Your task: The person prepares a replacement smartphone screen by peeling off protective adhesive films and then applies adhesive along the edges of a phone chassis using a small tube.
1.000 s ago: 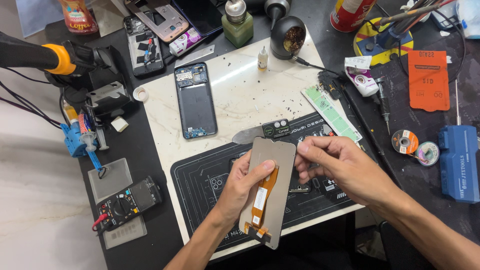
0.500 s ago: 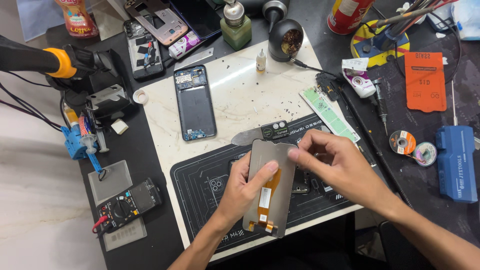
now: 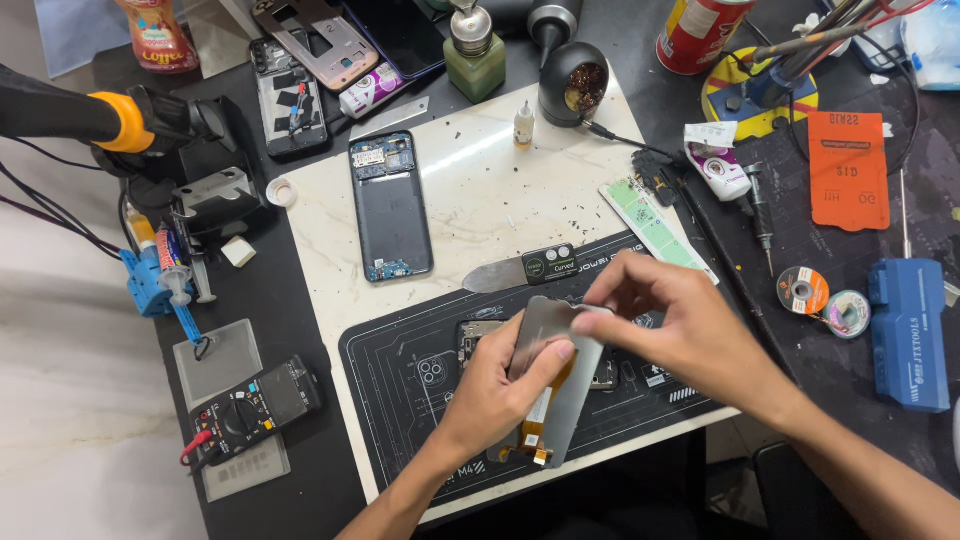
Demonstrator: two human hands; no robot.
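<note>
- While the left hand (image 3: 495, 385) grips the phone display panel (image 3: 556, 385) from its left edge, thumb laid across the grey back, the panel stands tilted above the black work mat (image 3: 400, 400).
- The right hand (image 3: 680, 325) pinches the panel's upper right corner between thumb and fingertips (image 3: 590, 298).
- An orange flex cable (image 3: 540, 415) runs down the panel back, just below the left thumb.
- Just beyond the right fingertips lies a metal pry blade (image 3: 505, 272) with a black handle.
- Farther beyond the left fingers, an opened phone body (image 3: 390, 205) lies flat on the pale slab (image 3: 480, 190).
- Well left of the left hand sits a multimeter (image 3: 250, 415).
</note>
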